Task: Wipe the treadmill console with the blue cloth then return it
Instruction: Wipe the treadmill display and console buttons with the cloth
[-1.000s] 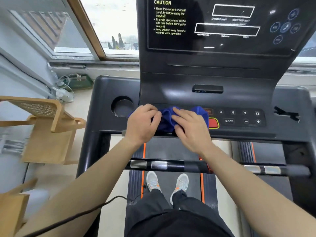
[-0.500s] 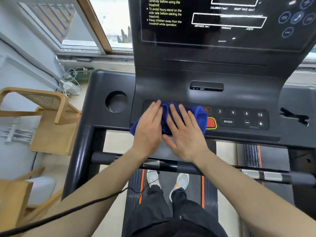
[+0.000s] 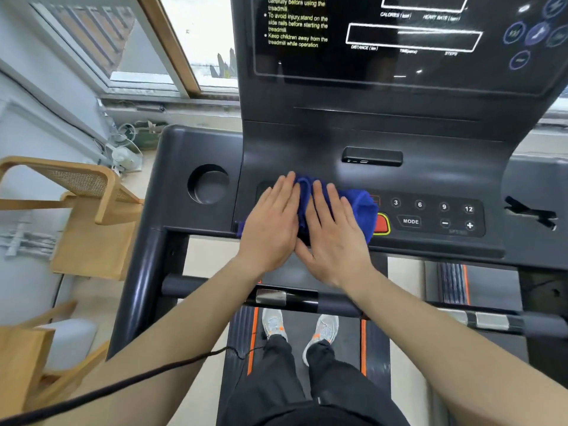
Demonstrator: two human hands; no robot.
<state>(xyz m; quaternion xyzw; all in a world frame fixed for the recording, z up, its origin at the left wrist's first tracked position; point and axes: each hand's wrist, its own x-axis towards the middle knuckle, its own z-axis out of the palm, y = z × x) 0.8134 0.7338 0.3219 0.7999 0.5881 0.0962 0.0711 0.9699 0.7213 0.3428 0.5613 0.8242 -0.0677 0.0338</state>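
Across the button strip of the treadmill console (image 3: 368, 142), just left of the number keys, I have the blue cloth (image 3: 364, 207) spread out and pinned under both palms. My left hand (image 3: 272, 222) and right hand (image 3: 333, 232) lie flat side by side, fingers straight and pointing away from me, thumbs nearly touching. Neither hand curls round the fabric. I judge I hold it this way so the pressure covers a broad patch and the cloth slides as one pad instead of bunching. A ridge of cloth shows between my hands, a thick fold sticks out past my right little finger, and a corner peeks out left of my left hand at the console's near edge. That right fold overlaps the edge of the red button (image 3: 382, 226); the MODE key (image 3: 410, 221) beyond it lies bare. Wiping seems under way, and the cloth is not yet returned.
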